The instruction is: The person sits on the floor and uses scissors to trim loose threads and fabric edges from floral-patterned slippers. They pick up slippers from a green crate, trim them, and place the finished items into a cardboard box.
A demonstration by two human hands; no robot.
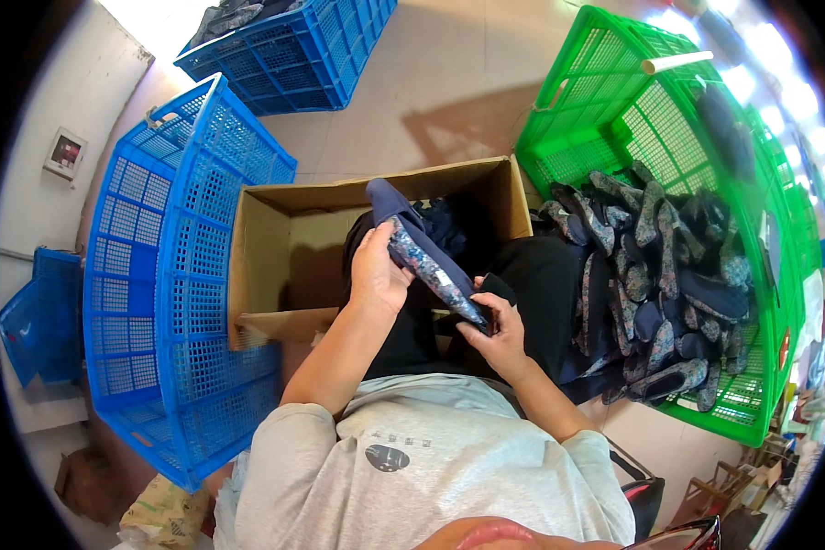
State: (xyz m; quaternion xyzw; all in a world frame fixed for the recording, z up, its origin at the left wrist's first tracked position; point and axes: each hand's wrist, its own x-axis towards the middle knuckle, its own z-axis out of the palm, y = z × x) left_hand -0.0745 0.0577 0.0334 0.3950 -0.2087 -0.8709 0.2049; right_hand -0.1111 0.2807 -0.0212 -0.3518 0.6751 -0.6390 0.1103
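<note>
A navy cloth shoe (pixel 426 261) with a floral-patterned side slants across my lap, held between both hands. My left hand (pixel 378 273) is closed around its upper part, fingers behind the patterned side. Lower down, my right hand (pixel 500 335) pinches the other end with thumb and fingers. A small black piece (pixel 498 288) shows at the right fingers; whether it is worn or held I cannot make out. Dark cloth items (pixel 445 225) lie in the open cardboard box (pixel 257 261) just beyond my knees, partly hidden by the shoe and my hands.
A green mesh crate (pixel 752 412) at the right holds a heap of similar floral shoes (pixel 651 284). An upright blue crate (pixel 188 275) stands left of the box. Another blue crate (pixel 293 69) with dark items is at the back. A pale stick (pixel 676 62) juts over the green crate.
</note>
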